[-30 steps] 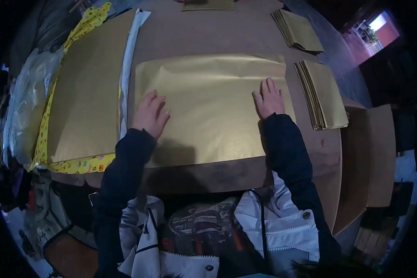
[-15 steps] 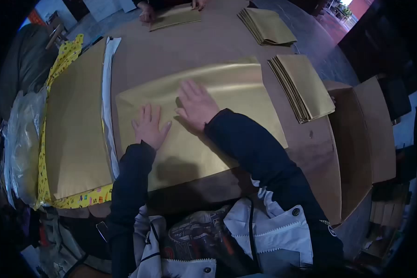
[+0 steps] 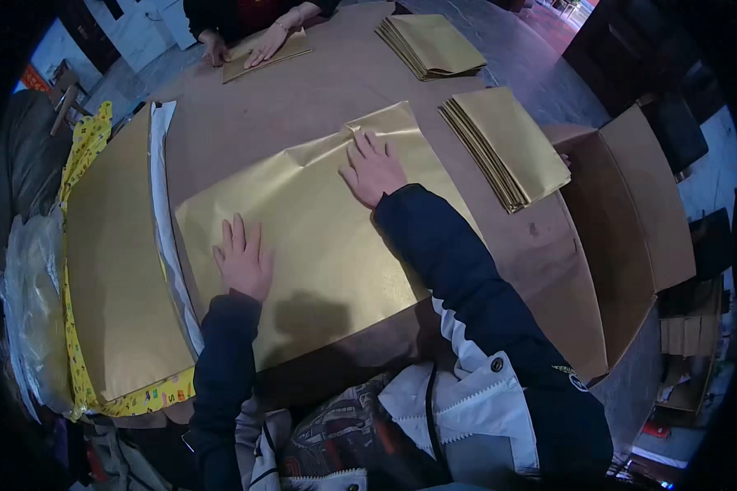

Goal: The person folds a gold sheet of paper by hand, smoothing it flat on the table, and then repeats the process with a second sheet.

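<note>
A large gold sheet (image 3: 327, 237) lies on the brown table, its far edge raised in creases. My left hand (image 3: 246, 260) rests flat on the sheet's left part, fingers spread. Near the far right corner, my right hand (image 3: 373, 168) presses on the sheet with its fingers apart, beside a crease. Neither hand grips anything. To the left lies a stack of gold sheets (image 3: 123, 270) on yellow patterned wrapping (image 3: 151, 398), with a white strip (image 3: 162, 188) along its right edge.
Folded gold stacks (image 3: 512, 143) (image 3: 434, 45) lie at the right and far right. An open cardboard box (image 3: 610, 237) stands at the right edge. Across the table (image 3: 246, 106), a co-worker's hands (image 3: 266, 47) touch a folded gold piece (image 3: 291, 51). Clear plastic (image 3: 37, 303) hangs at left.
My right hand has moved toward the sheet's far right corner, and creases have formed along the far edge. The view has shifted. The co-worker's hand now lies on the folded piece.
</note>
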The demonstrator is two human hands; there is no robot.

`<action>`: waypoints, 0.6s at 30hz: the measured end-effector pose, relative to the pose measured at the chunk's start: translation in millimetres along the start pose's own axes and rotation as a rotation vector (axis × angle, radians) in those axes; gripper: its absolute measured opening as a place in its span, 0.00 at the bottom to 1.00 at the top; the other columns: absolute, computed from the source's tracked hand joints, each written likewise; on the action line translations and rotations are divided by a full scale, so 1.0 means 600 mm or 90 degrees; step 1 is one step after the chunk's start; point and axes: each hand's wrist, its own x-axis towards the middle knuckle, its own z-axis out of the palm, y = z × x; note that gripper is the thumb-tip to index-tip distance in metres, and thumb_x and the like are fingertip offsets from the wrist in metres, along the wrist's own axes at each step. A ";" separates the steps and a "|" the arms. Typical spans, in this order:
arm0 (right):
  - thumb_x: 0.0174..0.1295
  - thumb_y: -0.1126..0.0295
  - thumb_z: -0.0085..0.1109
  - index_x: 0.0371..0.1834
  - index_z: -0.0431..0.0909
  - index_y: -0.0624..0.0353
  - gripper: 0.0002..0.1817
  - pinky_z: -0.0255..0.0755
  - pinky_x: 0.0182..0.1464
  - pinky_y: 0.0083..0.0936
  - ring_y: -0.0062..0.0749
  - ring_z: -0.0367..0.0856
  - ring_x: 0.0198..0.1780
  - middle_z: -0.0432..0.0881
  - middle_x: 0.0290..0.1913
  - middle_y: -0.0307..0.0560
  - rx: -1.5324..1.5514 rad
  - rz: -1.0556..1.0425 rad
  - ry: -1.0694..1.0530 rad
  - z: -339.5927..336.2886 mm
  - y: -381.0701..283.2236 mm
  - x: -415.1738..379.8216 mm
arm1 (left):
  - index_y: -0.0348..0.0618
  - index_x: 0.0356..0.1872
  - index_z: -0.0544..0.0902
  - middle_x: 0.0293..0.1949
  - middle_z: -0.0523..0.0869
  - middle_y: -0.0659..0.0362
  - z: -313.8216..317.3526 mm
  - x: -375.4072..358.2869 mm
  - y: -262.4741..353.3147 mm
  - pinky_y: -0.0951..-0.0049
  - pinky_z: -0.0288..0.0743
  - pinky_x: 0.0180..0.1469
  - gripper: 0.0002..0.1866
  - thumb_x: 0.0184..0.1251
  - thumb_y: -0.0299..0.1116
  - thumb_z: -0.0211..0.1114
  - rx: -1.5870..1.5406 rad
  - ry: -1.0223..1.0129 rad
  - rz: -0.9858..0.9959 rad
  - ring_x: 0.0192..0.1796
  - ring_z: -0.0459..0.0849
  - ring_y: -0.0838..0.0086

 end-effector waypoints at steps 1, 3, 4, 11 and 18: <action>0.68 0.52 0.41 0.65 0.63 0.66 0.31 0.48 0.72 0.52 0.46 0.47 0.76 0.55 0.73 0.57 -0.016 0.032 0.006 -0.004 0.014 0.001 | 0.51 0.68 0.66 0.75 0.52 0.50 -0.003 0.002 -0.001 0.32 0.46 0.67 0.29 0.66 0.45 0.56 0.001 0.002 0.002 0.76 0.48 0.50; 0.67 0.53 0.43 0.65 0.63 0.66 0.31 0.48 0.71 0.53 0.48 0.46 0.76 0.55 0.72 0.57 -0.029 0.041 0.009 -0.008 0.034 0.001 | 0.52 0.69 0.65 0.75 0.53 0.51 -0.005 0.007 0.004 0.32 0.45 0.68 0.29 0.67 0.45 0.55 0.005 -0.065 -0.002 0.76 0.48 0.52; 0.67 0.53 0.43 0.64 0.63 0.67 0.30 0.48 0.71 0.53 0.49 0.47 0.76 0.56 0.72 0.58 -0.021 0.033 0.040 -0.008 0.035 -0.001 | 0.52 0.69 0.65 0.75 0.53 0.51 -0.005 0.012 0.007 0.32 0.45 0.68 0.29 0.67 0.45 0.55 0.005 -0.064 -0.005 0.76 0.48 0.52; 0.66 0.55 0.45 0.64 0.64 0.67 0.30 0.49 0.71 0.53 0.54 0.48 0.74 0.59 0.70 0.62 0.016 -0.009 0.099 -0.010 0.027 -0.004 | 0.52 0.70 0.64 0.75 0.52 0.54 -0.005 0.109 0.048 0.37 0.47 0.70 0.29 0.72 0.51 0.46 0.022 -0.094 0.092 0.77 0.48 0.57; 0.67 0.57 0.44 0.63 0.65 0.65 0.28 0.49 0.70 0.51 0.55 0.50 0.74 0.60 0.70 0.61 -0.014 -0.022 0.111 0.001 0.037 -0.001 | 0.53 0.72 0.60 0.76 0.49 0.57 -0.010 0.165 0.012 0.38 0.44 0.71 0.31 0.72 0.55 0.43 0.039 -0.100 -0.032 0.78 0.44 0.61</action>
